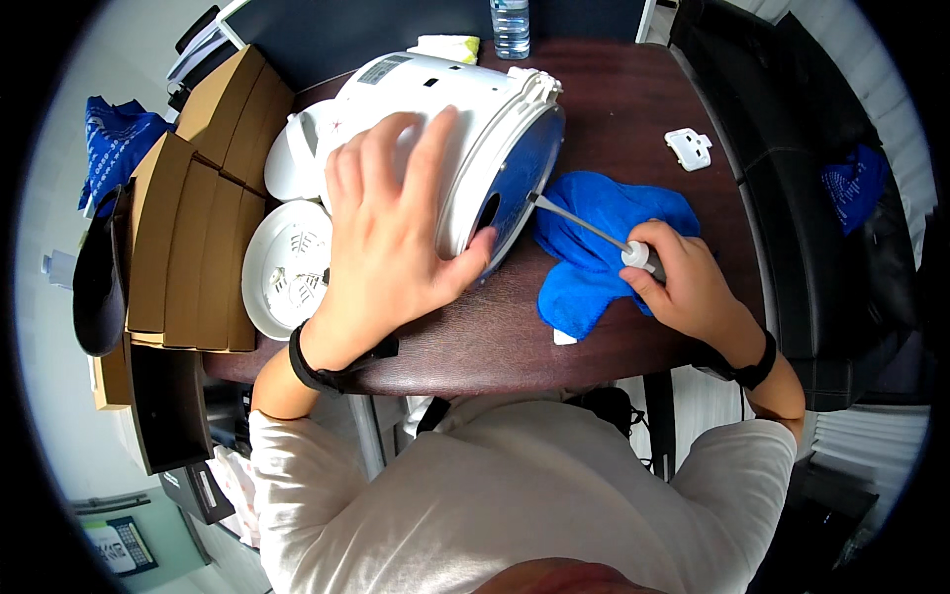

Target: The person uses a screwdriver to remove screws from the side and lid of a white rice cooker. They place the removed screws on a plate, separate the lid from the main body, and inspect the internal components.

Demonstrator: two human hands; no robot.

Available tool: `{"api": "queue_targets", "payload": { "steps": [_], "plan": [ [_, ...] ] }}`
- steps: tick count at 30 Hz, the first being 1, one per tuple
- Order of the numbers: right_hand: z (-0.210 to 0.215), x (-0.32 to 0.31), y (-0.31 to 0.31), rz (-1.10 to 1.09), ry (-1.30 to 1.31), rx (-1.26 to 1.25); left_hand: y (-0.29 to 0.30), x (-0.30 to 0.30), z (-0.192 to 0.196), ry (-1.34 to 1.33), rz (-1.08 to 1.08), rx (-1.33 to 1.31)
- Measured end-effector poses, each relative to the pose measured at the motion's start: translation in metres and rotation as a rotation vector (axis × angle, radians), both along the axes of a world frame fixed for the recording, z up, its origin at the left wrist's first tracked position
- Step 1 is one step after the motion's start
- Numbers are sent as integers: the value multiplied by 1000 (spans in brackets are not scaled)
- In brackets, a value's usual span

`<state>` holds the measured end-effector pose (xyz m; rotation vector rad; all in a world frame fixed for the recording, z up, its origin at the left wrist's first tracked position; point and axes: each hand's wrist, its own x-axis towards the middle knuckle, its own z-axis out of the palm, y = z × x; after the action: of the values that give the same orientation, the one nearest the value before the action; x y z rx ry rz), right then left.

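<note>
Head view: the left hand [386,228] lies spread, fingers apart, on the white cooker [445,119], tipped on its side mid-table [614,119], base facing right. The right hand [688,287] is clamped on a screwdriver [594,230], its tip at the base rim, over a blue cloth [604,247]. A round white plate [287,267] lies by the left edge, beside cardboard boxes [188,247].

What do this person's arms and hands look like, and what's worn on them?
Both hands are bare, with no gloves or rings to be seen. The left hand has a black band round the wrist, with a small black tab sticking out on its inner side. The right hand has a similar black band at the wrist. Light, off-white sleeves cover the upper arms and leave the forearms bare.
</note>
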<state>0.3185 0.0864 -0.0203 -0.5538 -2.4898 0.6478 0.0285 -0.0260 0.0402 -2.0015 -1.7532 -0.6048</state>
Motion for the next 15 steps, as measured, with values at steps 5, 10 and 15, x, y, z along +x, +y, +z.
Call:
{"api": "queue_targets", "payload": {
  "steps": [5, 10, 15],
  "plan": [
    [13, -9, 5, 29, -16, 91, 15, -4, -1, 4, -74, -61],
    [14, -13, 8, 74, 53, -47, 7, -6, -1, -85, -108, 3],
    [18, -22, 0, 156, 2, -312, 9, -8, -3, -127, -172, 44]
  ]
}}
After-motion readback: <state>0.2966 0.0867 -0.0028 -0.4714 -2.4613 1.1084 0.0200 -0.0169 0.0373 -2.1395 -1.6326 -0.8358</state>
